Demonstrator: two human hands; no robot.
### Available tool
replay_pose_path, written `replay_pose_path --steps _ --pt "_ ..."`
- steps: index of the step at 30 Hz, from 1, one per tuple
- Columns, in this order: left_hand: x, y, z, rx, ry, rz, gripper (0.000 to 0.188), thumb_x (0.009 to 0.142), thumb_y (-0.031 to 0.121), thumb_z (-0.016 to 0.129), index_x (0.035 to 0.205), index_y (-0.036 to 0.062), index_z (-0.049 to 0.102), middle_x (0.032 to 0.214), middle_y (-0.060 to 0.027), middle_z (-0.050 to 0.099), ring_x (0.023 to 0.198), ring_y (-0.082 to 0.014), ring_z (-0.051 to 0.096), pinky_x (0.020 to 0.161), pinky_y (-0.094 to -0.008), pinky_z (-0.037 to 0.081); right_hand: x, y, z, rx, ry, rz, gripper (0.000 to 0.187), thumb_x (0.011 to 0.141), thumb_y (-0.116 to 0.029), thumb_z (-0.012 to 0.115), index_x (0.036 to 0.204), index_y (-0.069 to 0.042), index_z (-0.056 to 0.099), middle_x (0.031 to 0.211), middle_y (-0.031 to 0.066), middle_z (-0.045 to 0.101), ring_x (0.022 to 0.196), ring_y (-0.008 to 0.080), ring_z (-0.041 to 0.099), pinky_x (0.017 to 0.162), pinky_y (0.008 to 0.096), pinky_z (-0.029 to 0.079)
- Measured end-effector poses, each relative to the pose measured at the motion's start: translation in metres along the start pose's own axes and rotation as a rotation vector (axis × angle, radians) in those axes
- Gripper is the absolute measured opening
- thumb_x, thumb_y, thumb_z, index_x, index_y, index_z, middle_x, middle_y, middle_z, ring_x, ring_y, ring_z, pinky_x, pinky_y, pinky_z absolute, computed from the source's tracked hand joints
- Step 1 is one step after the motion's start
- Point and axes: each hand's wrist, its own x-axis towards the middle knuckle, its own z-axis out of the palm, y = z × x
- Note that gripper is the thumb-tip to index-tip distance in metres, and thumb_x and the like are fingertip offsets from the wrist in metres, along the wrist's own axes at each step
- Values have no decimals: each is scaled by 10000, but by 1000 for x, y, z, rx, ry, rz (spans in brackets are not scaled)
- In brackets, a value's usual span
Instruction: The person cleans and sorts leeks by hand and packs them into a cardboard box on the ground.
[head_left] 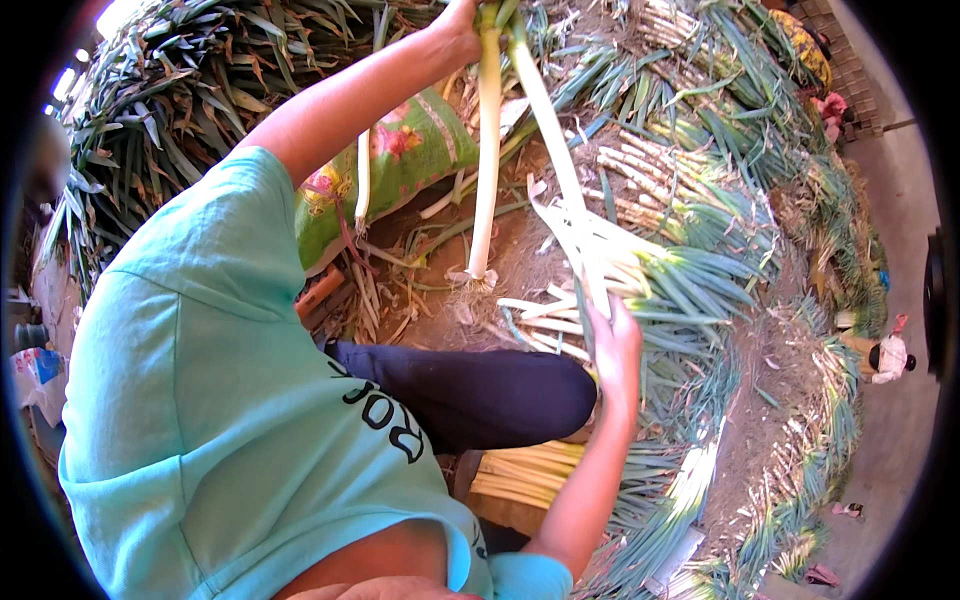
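At the top edge my left hand [462, 32], partly cut off by the frame, is closed near the green tops of long green onions. One thick green onion [487, 160] hangs down from there, its rooted white end low over the soil. A second long white stalk [550, 125] slants from the same place toward my right hand [613, 345]. The fingers of that hand are closed round its lower end, where a loose pale strip [545, 205] splays off. Just beyond the right hand lies a pile of trimmed green onions [660, 265].
A big heap of untrimmed green onions [200, 90] rises at the upper left. Beside it are a green flowered sack [425, 150] and peeled scraps [375, 290]. My dark-trousered knee [500, 395] juts between my arms. Rows of bundles [800, 470] line the right, bordering a concrete floor [900, 200].
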Motion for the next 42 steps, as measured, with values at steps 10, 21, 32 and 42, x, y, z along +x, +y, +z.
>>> replay_pose_path --steps 10,21,32,42 --pt "-47 -37 38 -169 62 -95 209 737 223 689 874 74 638 784 -48 655 700 -175 584 543 -263 427 -20 -27 -29 -476 405 -179 473 897 -367 540 1218 -21 535 1067 172 621 992 310 592 908 393 424" --pt "-82 -127 104 -214 80 -155 315 780 196 662 1039 52 554 972 -105 607 794 -237 561 793 -364 477 -36 -22 28 628 71 139 304 878 -209 621 1101 -29 517 773 54 598 598 124 582 519 246 471" --pt "-161 -265 255 128 -760 -165 259 892 269 495 967 36 579 803 -89 613 747 -246 603 710 -386 497 -93 0 -54 620 591 257 419 829 -170 675 1154 19 491 923 118 624 775 178 607 679 294 494" --pt "-195 -510 97 1147 -1570 -293 363 868 301 598 1092 14 600 977 -107 637 910 -206 608 813 -359 495 -241 221 -92 56 1343 532 363 854 -125 632 1121 89 509 904 168 613 742 205 585 656 321 494"
